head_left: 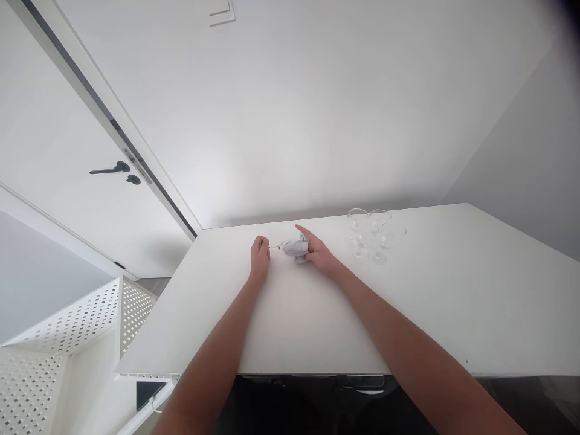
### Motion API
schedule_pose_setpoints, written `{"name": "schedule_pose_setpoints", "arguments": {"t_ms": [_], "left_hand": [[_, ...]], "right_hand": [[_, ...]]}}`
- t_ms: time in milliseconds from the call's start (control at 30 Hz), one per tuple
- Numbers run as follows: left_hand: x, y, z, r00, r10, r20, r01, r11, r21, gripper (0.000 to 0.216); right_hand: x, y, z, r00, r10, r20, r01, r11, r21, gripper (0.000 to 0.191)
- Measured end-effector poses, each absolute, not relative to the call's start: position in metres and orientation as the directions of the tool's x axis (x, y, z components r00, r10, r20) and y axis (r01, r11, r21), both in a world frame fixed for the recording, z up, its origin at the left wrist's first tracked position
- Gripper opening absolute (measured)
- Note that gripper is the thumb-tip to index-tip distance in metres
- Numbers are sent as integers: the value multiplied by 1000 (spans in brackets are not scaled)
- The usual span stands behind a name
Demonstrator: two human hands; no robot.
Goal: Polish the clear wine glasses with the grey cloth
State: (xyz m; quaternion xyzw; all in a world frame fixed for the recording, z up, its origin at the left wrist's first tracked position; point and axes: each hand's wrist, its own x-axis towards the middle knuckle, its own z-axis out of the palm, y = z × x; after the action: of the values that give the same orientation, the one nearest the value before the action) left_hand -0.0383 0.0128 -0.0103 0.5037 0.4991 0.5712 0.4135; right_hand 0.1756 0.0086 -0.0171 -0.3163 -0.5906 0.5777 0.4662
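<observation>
A clear stemmed glass [290, 247] lies on its side on the white table [408, 314], its stem pointing left. My right hand [317, 252] is wrapped round the bowl of this glass, with a pale cloth bunched against it and the index finger stretched up. My left hand [260, 256] is closed in a pinch on the end of the stem. Both hands rest low on the table near its far edge.
Three more clear stemmed glasses [374, 232] stand upright to the right of my hands. A white door with a black handle [113, 169] is at the left. A white perforated railing [77, 326] stands at the lower left, beside the table's edge.
</observation>
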Motion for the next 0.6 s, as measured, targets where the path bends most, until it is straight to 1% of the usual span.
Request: {"name": "schedule_pose_setpoints", "arguments": {"t_ms": [67,133,200,267,333,367,433,500,533,600], "left_hand": [[-38,10,-8,-126,963,239,57,-234,971,26],[-38,8,-7,-112,949,295,82,-287,954,28],[-39,8,-8,-135,947,291,86,-281,956,31],[-39,10,-9,-182,954,240,73,-230,970,32],[-40,13,-12,-208,963,171,50,-164,985,30],[-40,15,-13,-212,967,141,40,-136,990,29],[-39,17,-14,-219,971,93,30,-89,996,27],[-39,17,-15,-218,973,77,36,-70,997,27],[-38,17,-14,-208,974,87,44,-80,996,27],[-37,14,-12,-166,976,142,62,-134,989,27]], "right_hand": [[179,11,-19,-351,921,168,-287,64,-956,107],[180,12,-20,-354,923,151,-310,36,-950,108],[179,11,-20,-370,915,161,-246,71,-967,106],[176,9,-21,-362,905,222,-121,191,-974,101],[172,7,-22,-334,896,293,10,314,-949,94],[171,7,-22,-326,893,309,62,346,-936,90],[169,8,-23,-327,899,290,117,343,-932,85],[170,10,-24,-324,911,255,96,300,-949,81],[171,12,-24,-318,918,238,54,268,-962,82],[175,14,-24,-299,934,196,-85,178,-980,86]]}}
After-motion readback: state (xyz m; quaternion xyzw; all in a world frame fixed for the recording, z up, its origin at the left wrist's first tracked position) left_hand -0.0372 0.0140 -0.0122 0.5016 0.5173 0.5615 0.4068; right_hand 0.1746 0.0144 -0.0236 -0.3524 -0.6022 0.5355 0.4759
